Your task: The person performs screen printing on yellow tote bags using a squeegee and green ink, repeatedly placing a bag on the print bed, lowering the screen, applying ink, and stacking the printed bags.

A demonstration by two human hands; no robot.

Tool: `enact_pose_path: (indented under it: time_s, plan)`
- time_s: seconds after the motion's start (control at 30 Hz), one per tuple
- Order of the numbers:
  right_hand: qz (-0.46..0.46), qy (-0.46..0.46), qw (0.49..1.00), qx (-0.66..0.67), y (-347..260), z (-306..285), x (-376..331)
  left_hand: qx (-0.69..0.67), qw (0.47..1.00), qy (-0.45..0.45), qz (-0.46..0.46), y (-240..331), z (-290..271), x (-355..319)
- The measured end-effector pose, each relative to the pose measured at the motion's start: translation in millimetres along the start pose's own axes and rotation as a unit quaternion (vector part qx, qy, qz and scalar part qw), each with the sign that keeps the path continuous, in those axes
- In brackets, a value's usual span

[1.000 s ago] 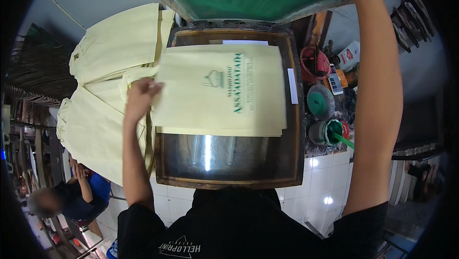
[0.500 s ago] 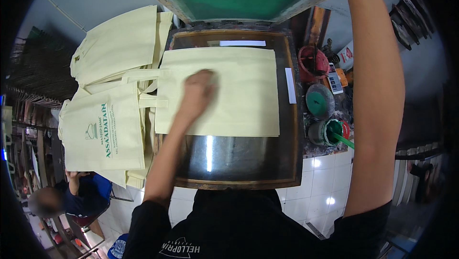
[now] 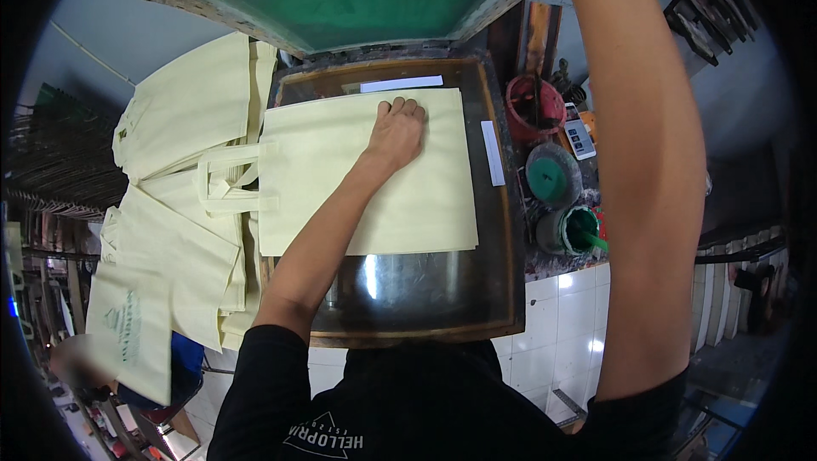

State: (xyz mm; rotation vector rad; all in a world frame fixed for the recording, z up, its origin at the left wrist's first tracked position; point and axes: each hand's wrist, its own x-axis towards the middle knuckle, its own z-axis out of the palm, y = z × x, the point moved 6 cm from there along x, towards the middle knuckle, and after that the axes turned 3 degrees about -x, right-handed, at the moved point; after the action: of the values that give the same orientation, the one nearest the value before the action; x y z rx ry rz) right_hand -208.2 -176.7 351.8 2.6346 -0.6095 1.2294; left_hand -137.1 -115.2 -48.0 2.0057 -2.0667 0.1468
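Note:
A pale yellow cloth tote bag (image 3: 328, 180) lies flat on the dark, glossy board (image 3: 425, 291), its handles toward the left. My left hand (image 3: 397, 132) rests on the bag's upper right part, closed with its fingers curled under and the knuckles up. No object shows in it. Above the board, a printing screen (image 3: 340, 2) with green mesh stands raised and tilted. My right arm stretches up past the screen's right corner, and its hand is beyond the upper edge of the picture.
Left of the board lie stacks of similar bags (image 3: 187, 104). A printed bag (image 3: 132, 329) hangs tilted before a seated person at lower left. White strips (image 3: 494, 153) mark the board. At right are a red bucket (image 3: 536, 112), green ink pot (image 3: 570, 231), round lid (image 3: 553, 176) and phone (image 3: 580, 133).
My left hand has slid right and away across the bag. The printed bag has left the stack toward the lower left and now tilts. The whole view has shifted slightly.

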Motion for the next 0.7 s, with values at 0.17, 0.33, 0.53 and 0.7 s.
enact_pose_path:
  time_s: [0.17,0.33,0.53,0.7]
  plan:
    - [0.003,-0.012,1.0,-0.014,-1.3,0.1,0.9,-0.031,0.999,0.018,0.003,16.0,-7.1,17.4]
    - [0.003,-0.013,1.0,-0.013,0.4,0.1,-1.3,-0.035,0.997,-0.037,-0.049,32.5,3.4,31.8]
    - [0.013,-0.014,1.0,-0.005,-2.8,-0.9,-3.1,-0.04,0.985,-0.096,-0.139,52.0,20.7,38.3]
    - [-0.005,-0.009,1.0,-0.017,-3.3,-2.4,-4.1,-0.085,0.954,-0.205,-0.199,47.3,33.7,42.8]
